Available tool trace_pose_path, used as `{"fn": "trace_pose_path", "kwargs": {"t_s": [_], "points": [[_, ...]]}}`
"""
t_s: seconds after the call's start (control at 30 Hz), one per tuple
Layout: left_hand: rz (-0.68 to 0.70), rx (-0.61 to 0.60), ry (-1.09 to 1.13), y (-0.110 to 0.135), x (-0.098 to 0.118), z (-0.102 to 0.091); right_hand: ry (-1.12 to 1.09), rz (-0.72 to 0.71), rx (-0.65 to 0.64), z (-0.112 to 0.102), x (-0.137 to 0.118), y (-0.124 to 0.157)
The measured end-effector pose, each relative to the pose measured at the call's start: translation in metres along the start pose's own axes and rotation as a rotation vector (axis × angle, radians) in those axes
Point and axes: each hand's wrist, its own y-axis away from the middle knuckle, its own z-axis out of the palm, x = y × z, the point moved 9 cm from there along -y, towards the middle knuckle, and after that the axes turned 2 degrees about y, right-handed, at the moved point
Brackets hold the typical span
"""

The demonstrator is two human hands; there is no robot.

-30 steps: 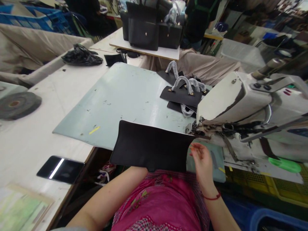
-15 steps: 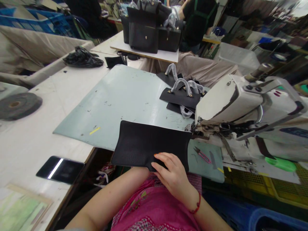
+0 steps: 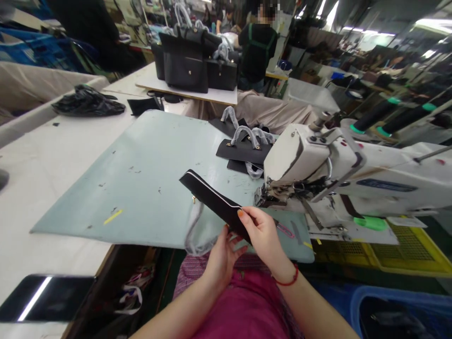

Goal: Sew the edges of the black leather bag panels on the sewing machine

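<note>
A dark phone (image 3: 45, 298) lay on the white table (image 3: 35, 188) at far left, well apart from the hands and unlikely to hinder them. Behind it sat a crumpled black plastic bag (image 3: 88, 101). A yellow strip (image 3: 113, 217) marked the pale green mat (image 3: 151, 155); had its end lifted, it could have snagged a passing edge.

Toward the middle, a film-wrapped handle (image 3: 193, 230) with a gold-coloured fitting (image 3: 193, 199) hung beneath a black panel (image 3: 213, 200). The loop reached the mat's front edge, where a sideways pull might have caught it or torn the film. The panel was held tilted above the mat, its pale edge turned up, in front of the worker.

The left hand (image 3: 224, 256) met the panel's underside near its lower end, fingers loosely curled; whether it bore any weight could not be told. The right hand (image 3: 263, 235) pinched that same end, thumb on top. With the far end unsupported, a slack pinch could have let the panel swing down, and a hard one could have creased it.

Behind the hands lay a pile of black handled pieces (image 3: 235, 150). Just beside the right hand, pink-handled snips (image 3: 285, 230) rested partly hidden; their points, if uncovered, might have scratched the panel. The sewing machine (image 3: 286, 150) stood at right, near enough for a careless turn to knock the panel against it.
</note>
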Motion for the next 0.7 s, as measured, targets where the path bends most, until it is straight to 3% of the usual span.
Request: {"fn": "trace_pose_path", "kwargs": {"t_s": [0.17,0.43,0.57,0.7], "points": [[0.068,0.0,-0.031,0.007,0.012,0.0,-0.17,0.1,0.033,-0.003,0.009,0.0],[0.081,-0.018,-0.062,0.012,0.008,0.003,-0.154,0.096,0.05,-0.012,0.011,-0.01],[0.048,-0.026,-0.052,0.008,0.003,0.003,-0.104,0.074,-0.026,-0.006,0.002,-0.012],[-0.035,-0.177,-0.11,-0.008,0.011,-0.007,-0.032,-0.12,-0.192,0.011,-0.023,0.009]]}}
